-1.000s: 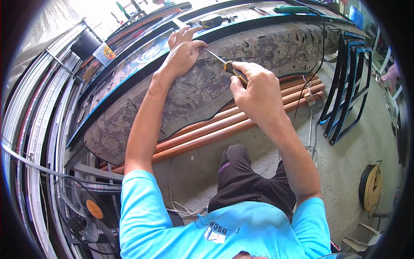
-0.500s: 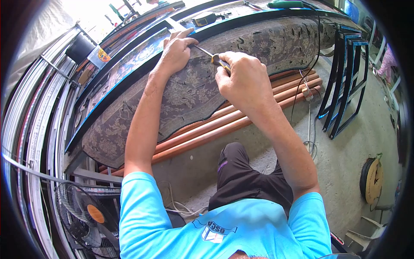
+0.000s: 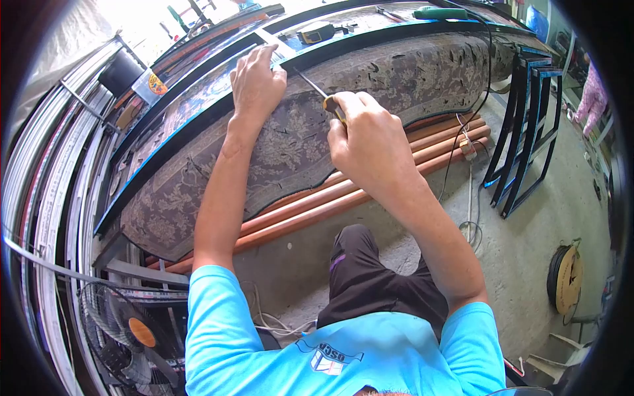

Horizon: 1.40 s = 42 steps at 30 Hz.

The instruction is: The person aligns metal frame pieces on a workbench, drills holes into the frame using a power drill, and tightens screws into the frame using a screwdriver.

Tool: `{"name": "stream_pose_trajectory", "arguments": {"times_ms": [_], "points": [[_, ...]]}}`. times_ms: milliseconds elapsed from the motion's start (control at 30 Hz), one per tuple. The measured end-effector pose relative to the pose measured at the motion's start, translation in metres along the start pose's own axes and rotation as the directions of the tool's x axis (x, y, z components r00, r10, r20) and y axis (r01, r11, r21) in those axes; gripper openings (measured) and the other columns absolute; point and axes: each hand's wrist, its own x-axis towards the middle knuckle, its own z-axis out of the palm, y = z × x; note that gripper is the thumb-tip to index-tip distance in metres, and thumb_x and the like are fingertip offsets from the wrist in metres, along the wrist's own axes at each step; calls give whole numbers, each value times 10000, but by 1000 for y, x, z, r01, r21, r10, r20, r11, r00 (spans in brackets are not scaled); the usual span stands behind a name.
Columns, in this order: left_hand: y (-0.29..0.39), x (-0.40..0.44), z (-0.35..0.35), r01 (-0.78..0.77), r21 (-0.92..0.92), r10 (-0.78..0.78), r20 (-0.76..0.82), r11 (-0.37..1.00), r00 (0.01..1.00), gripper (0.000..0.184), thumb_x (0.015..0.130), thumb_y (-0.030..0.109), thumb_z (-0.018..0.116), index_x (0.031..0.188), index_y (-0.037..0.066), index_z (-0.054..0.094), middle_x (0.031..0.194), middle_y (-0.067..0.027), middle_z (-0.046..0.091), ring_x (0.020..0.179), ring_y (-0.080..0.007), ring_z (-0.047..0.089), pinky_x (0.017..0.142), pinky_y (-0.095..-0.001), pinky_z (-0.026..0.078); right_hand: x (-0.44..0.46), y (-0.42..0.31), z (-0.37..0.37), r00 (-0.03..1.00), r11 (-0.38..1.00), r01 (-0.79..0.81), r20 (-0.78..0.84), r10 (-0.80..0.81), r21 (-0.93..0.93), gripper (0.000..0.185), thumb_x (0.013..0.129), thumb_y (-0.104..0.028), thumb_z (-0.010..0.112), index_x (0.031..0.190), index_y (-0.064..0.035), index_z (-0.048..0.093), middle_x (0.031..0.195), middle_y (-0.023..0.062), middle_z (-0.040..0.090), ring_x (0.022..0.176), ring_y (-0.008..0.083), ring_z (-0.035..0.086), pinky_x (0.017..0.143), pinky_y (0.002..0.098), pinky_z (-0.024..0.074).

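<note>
My right hand is closed round the handle of a screwdriver with a yellow and dark grip. Its shaft points up and left, and the tip is at the near edge of a long black frame. My left hand lies over the same frame's near rail, left of the tip, with its fingers bent across the rail and the thumb on the near side. Close to its fingertips is a pale crosspiece. A patterned carpet hangs below the frame.
On the worktop lie a black and yellow tape measure, pliers and a green-handled tool with a cord. Brown pipes lie beneath. Black frames stand at right. Metal profiles and a fan are at left.
My left hand has shifted left, and its thumb has come away from the screwdriver's tip. My right hand still holds the screwdriver, a little lower in view.
</note>
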Motion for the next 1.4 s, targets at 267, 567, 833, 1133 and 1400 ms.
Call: {"name": "stream_pose_trajectory", "arguments": {"times_ms": [267,567,833,1133,1400], "points": [[-9,-7,3,54,62,-61,105,997,993,382,864,214,619,1223,110,699,1182,-154,699,1090,-330,653,975,-459,450,-5,18,11,999,984,-41,-24,46,175,405,958,-147,546,1294,75,503,960,217,635,741,354,693,668,424,573],[6,-2,-4,84,157,-112,181,984,977,487,828,228,672,1290,76,636,1207,-139,674,1139,-309,617,995,-412,398,2,10,-12,518,-416,-605,732,442,679,449,987,-149,594,1331,15,356,1028,93,508,697,110,589,431,238,474],[8,8,-8,144,92,-160,209,985,965,480,771,129,686,1249,90,669,1101,-104,692,1035,-273,631,944,-396,420,3,-21,6,529,86,-742,503,683,665,294,940,-85,675,1184,34,560,904,35,621,700,62,591,616,224,520],[2,16,-12,192,-133,-201,-50,972,978,350,766,28,666,1107,78,729,950,-74,688,924,-267,622,921,-368,432,-11,-29,-18,471,78,-790,521,712,608,300,989,-135,622,1234,33,576,875,18,618,700,61,576,611,228,511],[45,-2,-29,818,-563,-820,408,119,400,191,913,109,718,1060,-12,736,790,-9,686,558,-43,552,489,-200,425,-18,-24,-93,360,69,-880,566,742,469,287,973,-108,620,1220,35,587,915,35,617,701,72,587,610,238,538]]}}
